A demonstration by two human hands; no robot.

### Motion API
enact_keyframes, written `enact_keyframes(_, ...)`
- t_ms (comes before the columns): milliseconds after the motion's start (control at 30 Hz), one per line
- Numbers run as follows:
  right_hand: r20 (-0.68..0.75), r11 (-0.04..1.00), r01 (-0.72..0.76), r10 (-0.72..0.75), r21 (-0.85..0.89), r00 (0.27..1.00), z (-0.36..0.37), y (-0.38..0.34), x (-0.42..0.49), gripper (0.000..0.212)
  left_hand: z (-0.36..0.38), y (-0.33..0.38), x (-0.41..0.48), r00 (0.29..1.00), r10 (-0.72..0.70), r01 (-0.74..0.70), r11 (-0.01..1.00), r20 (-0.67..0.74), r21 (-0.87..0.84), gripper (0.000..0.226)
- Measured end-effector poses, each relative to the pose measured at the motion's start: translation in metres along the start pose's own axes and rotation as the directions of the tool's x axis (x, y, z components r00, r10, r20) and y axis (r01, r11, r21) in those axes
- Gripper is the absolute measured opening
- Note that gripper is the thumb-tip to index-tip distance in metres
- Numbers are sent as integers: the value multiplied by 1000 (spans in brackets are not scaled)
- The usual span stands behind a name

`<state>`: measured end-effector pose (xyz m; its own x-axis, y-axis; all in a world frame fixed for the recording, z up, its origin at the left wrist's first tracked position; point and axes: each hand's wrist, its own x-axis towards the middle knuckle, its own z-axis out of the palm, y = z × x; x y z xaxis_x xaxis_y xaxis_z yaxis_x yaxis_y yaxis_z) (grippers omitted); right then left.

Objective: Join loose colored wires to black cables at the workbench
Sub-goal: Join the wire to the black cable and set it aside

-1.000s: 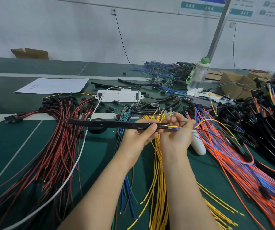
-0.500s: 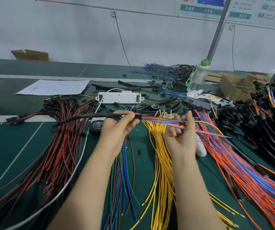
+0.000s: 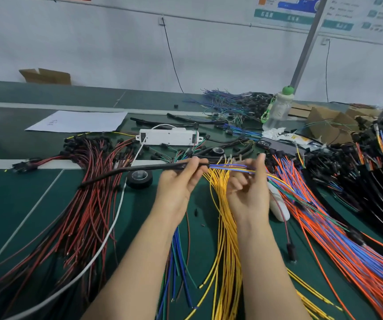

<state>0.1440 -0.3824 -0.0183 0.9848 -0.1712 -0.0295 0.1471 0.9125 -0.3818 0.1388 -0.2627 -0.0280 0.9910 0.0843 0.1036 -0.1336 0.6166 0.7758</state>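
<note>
Head view puts the cable (image 3: 144, 168) just above the middle of the frame. It is lifted off the bench (image 3: 12, 215) and runs roughly level from its free end at centre left to the left hand (image 3: 179, 188). That hand pinches the cable near its right end, thumb and fingertips closed on the sheath. Out of that end come the wires (image 3: 229, 167), blue, orange and yellow, stretching rightward to the right hand (image 3: 248, 195). This hand faces us palm-on, forefinger raised, the other fingers curled and blurred. The wires cross it near the fingertips, but we cannot tell whether it pinches them or merely touches them.

We judge the cable light and pliant, since its free end droops a little. The wires look thin, limp and smooth-coated, likely to slip or buckle. We would hold the sheath close to its mouth, as the left hand does, and take the wires just beside where they leave it.

Under the hands lie the yellow wires (image 3: 227, 227), fanning toward the bottom edge. Orange wires (image 3: 324, 227) mixed with blue sweep to the lower right, and red wires (image 3: 86, 204) fill the left. A tape roll (image 3: 139, 179) sits just below the cable, with a white box (image 3: 169, 136) above it. A bottle (image 3: 278, 109) stands at upper right and paper (image 3: 79, 121) lies at upper left.
</note>
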Motion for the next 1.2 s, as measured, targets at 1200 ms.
enact_keyframes(1200, 45, 892, 202, -201, -403, 978, 7, 10, -6, 32, 24, 3, 0, 996, -20, 16, 999, 88, 36, 13)
